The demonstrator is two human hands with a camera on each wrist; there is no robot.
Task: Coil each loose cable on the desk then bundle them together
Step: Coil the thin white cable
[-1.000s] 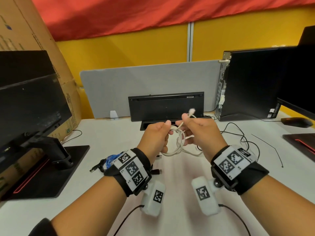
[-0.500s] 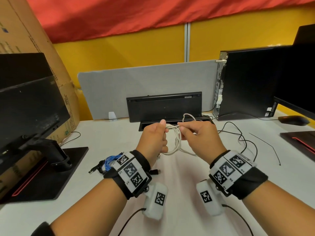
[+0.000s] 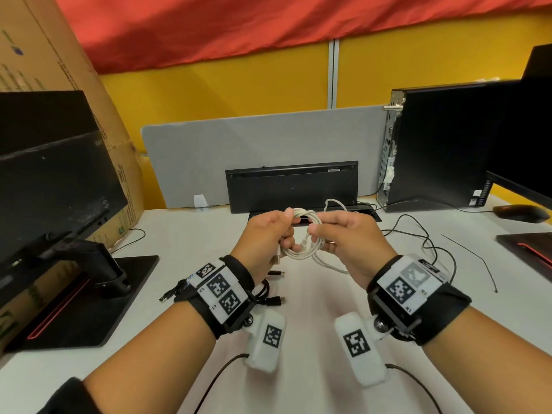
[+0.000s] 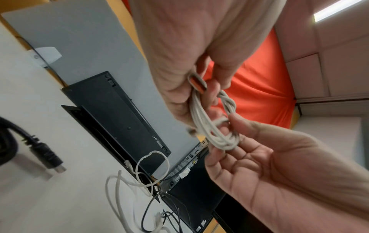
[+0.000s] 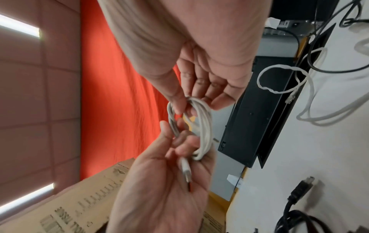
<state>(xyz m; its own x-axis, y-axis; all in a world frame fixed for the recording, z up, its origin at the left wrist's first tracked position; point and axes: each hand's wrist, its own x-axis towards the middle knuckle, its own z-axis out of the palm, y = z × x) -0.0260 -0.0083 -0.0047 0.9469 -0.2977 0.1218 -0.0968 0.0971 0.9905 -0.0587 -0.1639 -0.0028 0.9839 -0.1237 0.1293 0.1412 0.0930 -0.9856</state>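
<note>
Since a second ago the free white end that was sticking up above the right hand (image 3: 346,240) has been drawn down, and the white cable (image 3: 304,234) is now sitting as a tighter coil held between both hands above the middle of the worktop (image 3: 194,234).

The left hand (image 3: 268,234) is pinching the top of the coil between thumb and fingers, with the USB plug (image 5: 185,171) lying along its palm. The right hand is pinching the right side of the loops with thumb and forefinger, its other fingers loosely curled.

The cable is looking light, thin and limp, with some spring in it, so the loops are likely wanting to fan open once let go. The smooth sheath is probably sliding easily. The safest hold is across all the strands at one point of the ring, not on the plug.

A second white cable (image 4: 139,178) and a thin black cable (image 3: 424,234) are lying loose on the far right of the worktop. Black cables (image 3: 268,297) are lying near the left wrist.
</note>
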